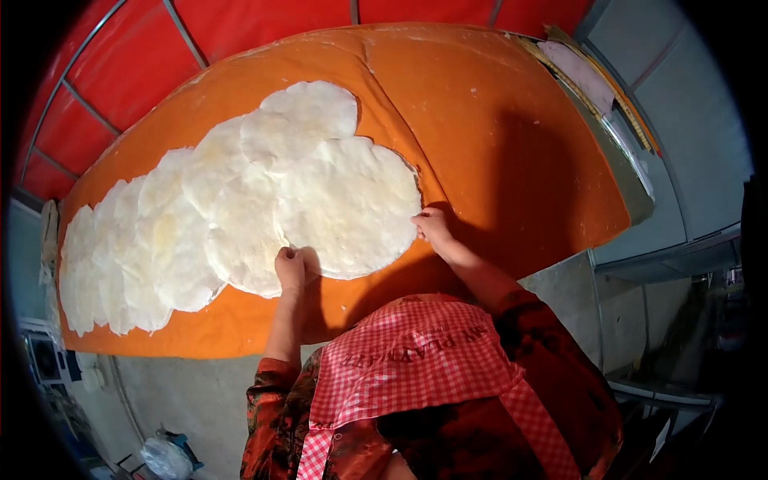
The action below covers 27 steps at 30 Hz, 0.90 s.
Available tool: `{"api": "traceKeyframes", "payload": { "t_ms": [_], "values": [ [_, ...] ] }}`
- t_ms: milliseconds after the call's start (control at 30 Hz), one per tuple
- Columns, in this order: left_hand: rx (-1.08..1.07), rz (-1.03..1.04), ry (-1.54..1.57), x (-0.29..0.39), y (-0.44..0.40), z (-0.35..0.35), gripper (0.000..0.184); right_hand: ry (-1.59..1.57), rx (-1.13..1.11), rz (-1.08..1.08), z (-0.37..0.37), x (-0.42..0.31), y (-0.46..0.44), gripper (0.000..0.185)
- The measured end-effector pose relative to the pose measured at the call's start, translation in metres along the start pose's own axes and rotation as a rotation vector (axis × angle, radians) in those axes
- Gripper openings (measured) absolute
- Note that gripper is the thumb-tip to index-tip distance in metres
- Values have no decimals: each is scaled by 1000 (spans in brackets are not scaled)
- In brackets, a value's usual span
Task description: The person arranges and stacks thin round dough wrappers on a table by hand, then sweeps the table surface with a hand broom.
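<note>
Many thin, round, whitish sheets (pixel 172 232) lie overlapping in rows on an orange cloth (pixel 480 104) that covers a large table. My left hand (pixel 290 268) pinches the left edge of the nearest round sheet (pixel 352 208). On that sheet's right edge, my right hand (pixel 432 226) has its fingers closed in a pinch. The sheet lies nearly flat between both hands and overlaps its neighbours on the left and at the back.
Folded material and a long strip (pixel 588 76) lie by the table's back right edge. Red panels with metal bars (pixel 264 28) stand behind the table. A bag-like bundle (pixel 166 456) is on the floor at the lower left.
</note>
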State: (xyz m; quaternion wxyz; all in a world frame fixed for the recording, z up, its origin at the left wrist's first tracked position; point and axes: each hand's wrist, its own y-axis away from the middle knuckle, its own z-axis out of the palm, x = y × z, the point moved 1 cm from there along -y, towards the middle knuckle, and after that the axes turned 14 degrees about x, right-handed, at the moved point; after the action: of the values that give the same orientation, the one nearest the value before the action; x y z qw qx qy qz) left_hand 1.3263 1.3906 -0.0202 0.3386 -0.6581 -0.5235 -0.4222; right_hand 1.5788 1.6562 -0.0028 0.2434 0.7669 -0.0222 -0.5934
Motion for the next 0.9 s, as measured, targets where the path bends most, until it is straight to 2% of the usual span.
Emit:
{"api": "traceKeyframes", "payload": {
  "t_ms": [67, 167, 267, 333, 467, 600, 700, 833, 900],
  "values": [
    [-9, -33, -38, 18, 7, -4, 9, 48, 29, 18, 1, 3, -1, 19],
    [8, -20, -141, 5, 3, -1, 10, 29, 111, 72, 2, -7, 1, 19],
    [153, 110, -154, 13, 13, -1, 25, 148, 379, -316, 2, 16, -47, 15],
    [202, 361, -293, 46, 36, -10, 34, 127, 346, -340, 0, 0, -63, 8],
    [202, 905, -475, 64, 59, -13, 43, 248, 380, -590, 5, 9, -138, 14],
    [19, 900, -510, 53, 80, -10, 47, 564, 408, -718, 15, -25, -132, 17],
    [-9, 880, -546, 36, 81, -5, 48, 592, 320, -675, 23, -23, -148, 14],
    [-4, 859, -556, 32, 82, -6, 48, 581, 352, -781, 25, -20, -152, 9],
    [-12, 844, -559, 35, 81, -7, 48, 506, 298, -692, 25, -12, -164, 13]
  ]
}}
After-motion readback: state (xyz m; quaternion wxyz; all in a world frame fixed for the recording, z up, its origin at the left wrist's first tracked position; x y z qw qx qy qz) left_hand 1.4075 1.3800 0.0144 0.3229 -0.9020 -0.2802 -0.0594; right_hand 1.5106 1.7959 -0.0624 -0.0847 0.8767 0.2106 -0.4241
